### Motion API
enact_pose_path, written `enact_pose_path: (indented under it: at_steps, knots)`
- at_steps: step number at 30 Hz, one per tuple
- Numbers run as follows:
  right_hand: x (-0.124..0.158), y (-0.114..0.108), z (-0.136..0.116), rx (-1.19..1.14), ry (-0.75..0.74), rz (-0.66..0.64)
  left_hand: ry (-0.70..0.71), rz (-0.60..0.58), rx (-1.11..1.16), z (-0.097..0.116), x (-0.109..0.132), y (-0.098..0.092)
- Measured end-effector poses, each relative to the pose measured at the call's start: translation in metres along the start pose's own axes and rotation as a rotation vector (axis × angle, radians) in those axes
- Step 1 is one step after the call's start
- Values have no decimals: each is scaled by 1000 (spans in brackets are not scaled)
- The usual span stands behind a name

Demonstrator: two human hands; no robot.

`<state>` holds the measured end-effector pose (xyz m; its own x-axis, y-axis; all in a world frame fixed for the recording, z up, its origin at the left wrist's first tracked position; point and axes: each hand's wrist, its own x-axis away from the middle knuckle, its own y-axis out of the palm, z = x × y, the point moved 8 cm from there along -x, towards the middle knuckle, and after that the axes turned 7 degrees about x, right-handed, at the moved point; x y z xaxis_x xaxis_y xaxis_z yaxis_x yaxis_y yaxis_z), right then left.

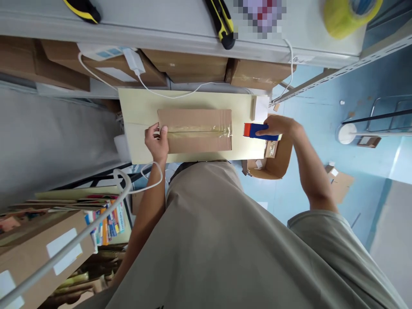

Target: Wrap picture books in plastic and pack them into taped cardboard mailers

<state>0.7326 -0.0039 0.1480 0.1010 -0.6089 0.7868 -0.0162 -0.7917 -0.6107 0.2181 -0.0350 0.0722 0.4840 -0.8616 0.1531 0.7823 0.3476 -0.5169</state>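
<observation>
A long cardboard box lies on a pale yellow board, with clear tape along its middle seam and over its right end. My left hand grips the box's left end, thumb on top and fingers curled at the edge. Out to the right, my right hand is closed around a small blue box with an orange-red end. That blue box is over the board's right edge, apart from the cardboard box. A white carton stands just behind it.
The pale board serves as the worktop. An open cardboard bin stands below its right end. On the shelf above are a utility knife and a yellow tape roll. A white cable runs along the back. Shelved books are at lower left.
</observation>
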Motion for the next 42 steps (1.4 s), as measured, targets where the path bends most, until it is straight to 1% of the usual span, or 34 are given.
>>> enact_pose_path:
  at_steps: [3, 7, 9, 10, 13, 14, 16, 19, 21, 24, 27, 29, 31, 32, 34, 36, 38, 40, 42]
  knots:
    - [-12, 26, -25, 74, 48, -23, -3, 5, -25, 1, 3, 0]
    - [-14, 42, -69, 37, 104, 102, 11, 10, -39, 1, 5, -1]
    - [-10, 49, -78, 18, 164, 172, 18, 16, -42, 2, 5, -3]
    - [-6, 51, -78, -10, 207, 218, 23, 14, -42, 2, 5, -4]
    - [14, 57, -71, -201, 319, 415, 48, -17, -41, 5, 11, 0]
    - [20, 60, -71, -285, 331, 479, 60, -26, -43, 7, 15, 2]
    - [27, 71, -82, -444, 302, 561, 80, -26, -69, 10, 24, 8]
    - [17, 89, -108, -603, 232, 612, 66, -27, -174, 11, 35, 17]
    - [5, 98, -116, -669, 219, 651, 35, -65, -236, 6, 36, 20]
    - [-13, 105, -109, -805, 175, 699, 30, -133, -241, -1, 27, 17]
    - [-19, 103, -94, -980, 87, 746, 95, -197, -169, -1, 16, 13]
    - [-13, 98, -87, -1055, 37, 780, 167, -238, -94, 4, 14, 12]
    - [-3, 93, -82, -1099, -10, 814, 241, -257, -13, 10, 17, 10]
    - [4, 92, -80, -1117, -33, 830, 265, -251, 17, 12, 21, 8]
    - [15, 96, -75, -1152, -71, 854, 270, -196, 34, 9, 30, 4]
    - [21, 112, -71, -1190, -78, 848, 219, -113, -1, -3, 43, 0]
    - [22, 138, -70, -1254, -54, 815, 142, -51, -36, -22, 59, -1]
    - [19, 170, -75, -1342, -21, 780, 73, -34, -31, -41, 74, 0]
    - [16, 200, -85, -1412, 15, 765, 6, -39, 20, -59, 85, 3]
